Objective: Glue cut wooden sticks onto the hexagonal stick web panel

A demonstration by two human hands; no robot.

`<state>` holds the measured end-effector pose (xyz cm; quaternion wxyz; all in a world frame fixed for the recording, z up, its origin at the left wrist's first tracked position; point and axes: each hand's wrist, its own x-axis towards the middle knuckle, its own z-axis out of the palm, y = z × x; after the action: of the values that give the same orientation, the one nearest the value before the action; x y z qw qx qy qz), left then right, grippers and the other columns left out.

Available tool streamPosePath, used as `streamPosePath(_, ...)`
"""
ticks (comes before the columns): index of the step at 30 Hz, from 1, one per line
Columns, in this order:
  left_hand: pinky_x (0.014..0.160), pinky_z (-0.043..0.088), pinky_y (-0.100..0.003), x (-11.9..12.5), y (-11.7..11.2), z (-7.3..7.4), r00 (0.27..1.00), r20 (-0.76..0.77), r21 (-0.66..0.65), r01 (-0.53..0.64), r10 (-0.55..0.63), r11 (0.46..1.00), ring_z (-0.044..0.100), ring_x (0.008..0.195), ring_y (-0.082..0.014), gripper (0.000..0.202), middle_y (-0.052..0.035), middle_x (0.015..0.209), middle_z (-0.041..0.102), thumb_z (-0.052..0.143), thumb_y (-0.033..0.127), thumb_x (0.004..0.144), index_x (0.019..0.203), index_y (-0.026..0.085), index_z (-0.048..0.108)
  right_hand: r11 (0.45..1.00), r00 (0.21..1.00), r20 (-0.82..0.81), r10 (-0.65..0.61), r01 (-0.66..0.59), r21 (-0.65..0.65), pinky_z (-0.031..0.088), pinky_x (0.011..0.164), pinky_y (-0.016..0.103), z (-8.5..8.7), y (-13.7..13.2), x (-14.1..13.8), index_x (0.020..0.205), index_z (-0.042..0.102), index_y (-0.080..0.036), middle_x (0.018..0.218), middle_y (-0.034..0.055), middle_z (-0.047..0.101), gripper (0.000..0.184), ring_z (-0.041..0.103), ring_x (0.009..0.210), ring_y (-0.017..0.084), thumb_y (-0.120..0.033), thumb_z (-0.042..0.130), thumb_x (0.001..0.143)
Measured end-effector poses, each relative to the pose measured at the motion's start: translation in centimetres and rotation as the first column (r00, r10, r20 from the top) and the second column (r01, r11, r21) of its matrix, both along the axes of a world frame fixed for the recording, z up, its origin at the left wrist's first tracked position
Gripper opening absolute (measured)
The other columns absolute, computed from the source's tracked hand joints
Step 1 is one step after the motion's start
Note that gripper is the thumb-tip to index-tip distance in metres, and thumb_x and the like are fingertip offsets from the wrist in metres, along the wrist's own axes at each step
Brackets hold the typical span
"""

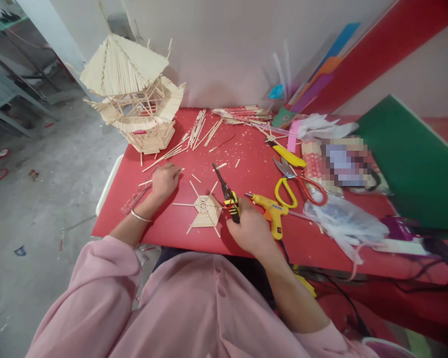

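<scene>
My right hand [249, 226] grips a long-nosed hand tool [227, 194] with a black tip and a black-and-yellow handle; it looks like pliers. Left of that tool, a web-shaped piece of wooden sticks [207, 211] lies flat on the red table, its spokes reaching outward. My left hand [166, 181] rests near the table's left side with its fingers curled together. A small pale bit shows at those fingertips, too small to name. Partly beneath my left wrist is a clear ruler [136, 197]. A yellow glue gun [271, 211] lies just right of my right hand.
A stick-built pagoda model [134, 99] stands at the back left. Loose sticks [197, 129] and scraps lie behind my hands. Scissors [285, 184], a yellow-handled cutter [289, 155], plastic bags [339, 223] and a green board [414, 169] occupy the right side. Cables run off the front edge.
</scene>
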<state>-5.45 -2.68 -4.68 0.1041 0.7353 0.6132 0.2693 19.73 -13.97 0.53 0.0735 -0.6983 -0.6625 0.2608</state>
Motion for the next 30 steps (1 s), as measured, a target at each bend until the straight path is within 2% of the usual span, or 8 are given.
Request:
streamPosePath(4,0.097,0.050,-0.042,0.4,1.3,0.2,0.962,0.265,0.107,0.039,-0.067,0.993,0.066,0.108,-0.0284,0.016,-0.0155,0.110,0.073,0.065,0.020,0.086,0.094,0.015,0.078,0.995,0.996,-0.048,0.072,-0.075,-0.068,0.039,0.071,0.030,0.0,0.1,-0.3,0.114,0.057,-0.018,0.100,0.0122,0.074,0.026,0.070,0.093,0.026,-0.029,0.051,0.092)
streamPosePath(7,0.081,0.054,-0.033,1.8,0.5,2.3,0.775,0.609,0.005,0.207,-0.167,0.978,0.069,0.089,-0.0200,0.029,-0.0106,0.096,0.075,0.057,0.036,0.097,0.098,0.018,0.079,0.994,0.996,0.012,0.091,-0.090,-0.067,0.038,0.071,0.030,-0.6,0.1,-0.6,0.116,0.057,-0.017,0.104,0.0142,0.074,0.028,0.070,0.098,0.028,-0.033,0.051,0.094)
streamPosePath(11,0.069,0.051,-0.026,3.7,-0.7,4.4,0.624,0.737,-0.117,0.494,-0.258,0.861,0.067,0.078,-0.0147,0.020,-0.0074,0.089,0.074,0.086,0.036,0.073,0.076,0.018,0.079,0.993,0.988,0.103,0.111,-0.107,-0.041,0.040,0.073,0.031,-1.2,-0.3,-0.8,0.117,0.058,-0.017,0.105,0.0145,0.074,0.030,0.070,0.099,0.029,-0.036,0.052,0.095)
streamPosePath(14,0.064,0.050,-0.022,4.1,-0.8,4.7,0.529,0.835,-0.114,0.434,-0.150,0.894,0.063,0.072,-0.0104,0.017,-0.0043,0.087,0.072,0.090,0.030,0.066,0.070,0.019,0.078,0.990,0.982,0.140,0.126,-0.133,0.043,0.044,0.080,0.033,-1.1,-0.7,-0.5,0.123,0.057,-0.016,0.111,0.0154,0.072,0.037,0.068,0.105,0.029,-0.038,0.055,0.093)
streamPosePath(17,0.053,0.043,-0.018,3.5,-0.2,4.7,0.344,0.937,-0.118,0.173,0.052,0.978,0.055,0.060,-0.0060,0.017,0.0006,0.073,0.067,0.089,0.029,0.070,0.069,0.020,0.076,0.979,0.962,0.240,0.129,-0.163,0.125,0.046,0.088,0.037,-0.3,0.1,0.2,0.130,0.057,-0.014,0.118,0.0178,0.070,0.047,0.065,0.111,0.032,-0.038,0.059,0.090)
streamPosePath(19,0.047,0.039,-0.016,3.3,0.1,4.6,0.229,0.967,-0.136,0.078,0.115,0.988,0.049,0.053,-0.0038,0.017,0.0027,0.065,0.063,0.088,0.026,0.071,0.068,0.019,0.074,0.981,0.940,0.331,0.080,-0.134,0.142,0.047,0.089,0.041,0.3,2.2,0.6,0.128,0.060,-0.013,0.116,0.0198,0.070,0.047,0.066,0.108,0.034,-0.043,0.058,0.091)
streamPosePath(26,0.048,0.047,-0.014,6.6,-0.9,3.0,0.028,0.948,-0.311,0.302,0.317,0.901,0.067,0.060,-0.0089,0.026,-0.0011,0.070,0.073,0.092,0.019,0.060,0.079,0.015,0.075,0.998,0.928,0.372,0.031,-0.051,0.043,0.050,0.098,0.047,-0.5,14.7,0.7,0.132,0.064,-0.016,0.130,0.0202,0.068,0.062,0.064,0.120,0.037,-0.058,0.066,0.086)
streamPosePath(30,0.050,0.049,-0.014,7.3,-1.5,2.2,-0.014,0.932,-0.331,0.380,0.363,0.864,0.069,0.061,-0.0092,0.029,-0.0010,0.072,0.075,0.092,0.018,0.061,0.084,0.015,0.075,0.985,0.967,0.245,0.073,-0.108,0.132,0.045,0.107,0.048,-0.5,15.3,3.6,0.150,0.051,-0.016,0.149,0.0224,0.055,0.083,0.056,0.133,0.037,-0.071,0.057,0.088)
